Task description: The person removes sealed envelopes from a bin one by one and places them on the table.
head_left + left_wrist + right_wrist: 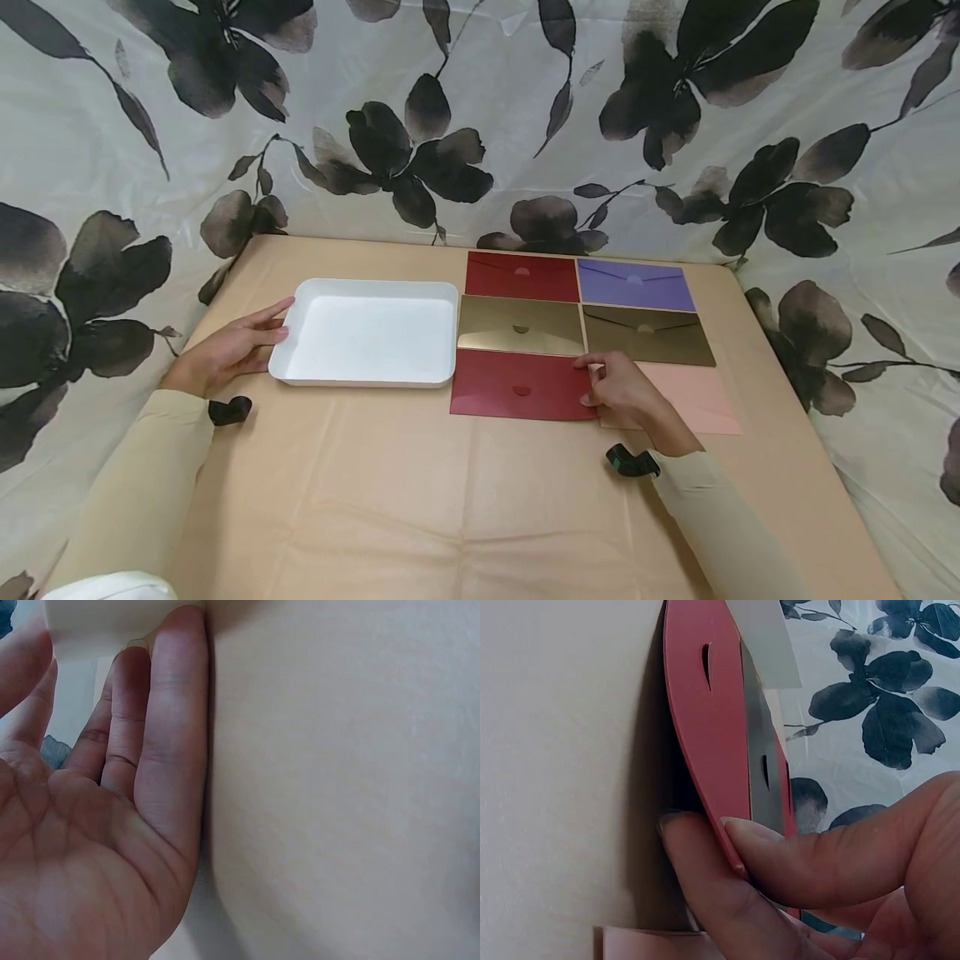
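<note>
My right hand [618, 387] pinches the near right corner of a crimson red envelope [517, 387] between thumb and finger. In the right wrist view that envelope [705, 697] bows, its held edge raised off the table. At the left, my left hand [240, 346] lies against the left side of a white rectangular tray [367, 333], fingers fairly straight. The left wrist view shows the hand [120, 772] with fingertips touching the tray's edge [97, 630]. Near the right hand lie a pale pink envelope [697, 396], partly hidden by it, a gold one [487, 323] and a darker gold one [652, 340].
A dark red envelope [517, 271] and a purple envelope [637, 279] lie in the back row. All rest on a tan-covered table [390, 500]. Behind it hangs white cloth [510, 100] with dark flowers. Each wrist wears a small black device.
</note>
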A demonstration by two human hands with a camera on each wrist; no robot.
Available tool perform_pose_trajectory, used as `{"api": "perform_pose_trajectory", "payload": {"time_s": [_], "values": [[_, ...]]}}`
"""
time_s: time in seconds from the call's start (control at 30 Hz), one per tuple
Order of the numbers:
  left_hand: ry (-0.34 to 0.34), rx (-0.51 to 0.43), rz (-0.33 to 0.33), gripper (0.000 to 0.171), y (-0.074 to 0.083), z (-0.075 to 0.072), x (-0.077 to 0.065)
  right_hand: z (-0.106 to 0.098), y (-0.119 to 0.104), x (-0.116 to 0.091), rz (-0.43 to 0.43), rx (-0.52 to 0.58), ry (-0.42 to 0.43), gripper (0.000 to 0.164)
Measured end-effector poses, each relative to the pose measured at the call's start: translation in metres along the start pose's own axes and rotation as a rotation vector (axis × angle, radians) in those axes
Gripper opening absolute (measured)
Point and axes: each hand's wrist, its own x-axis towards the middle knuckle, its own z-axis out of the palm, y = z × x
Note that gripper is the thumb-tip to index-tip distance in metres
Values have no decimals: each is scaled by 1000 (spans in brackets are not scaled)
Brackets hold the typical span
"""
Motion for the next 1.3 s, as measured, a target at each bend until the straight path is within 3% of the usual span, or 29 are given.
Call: {"api": "perform_pose_trajectory", "payload": {"time_s": [0.4, 0.93, 1.17, 1.3], "values": [[-11, -12, 14, 74, 0, 0, -1, -1, -4, 1, 6, -21, -29, 63], [-12, -4, 7, 75, 4, 0, 0, 1, -12, 0, -24, -170, -17, 61], [-21, -8, 18, 75, 3, 0, 0, 0, -14, 0, -67, -297, -34, 62], [-18, -26, 12, 76, 2, 0, 0, -2, -17, 0, -116, -435, -35, 62]]}}
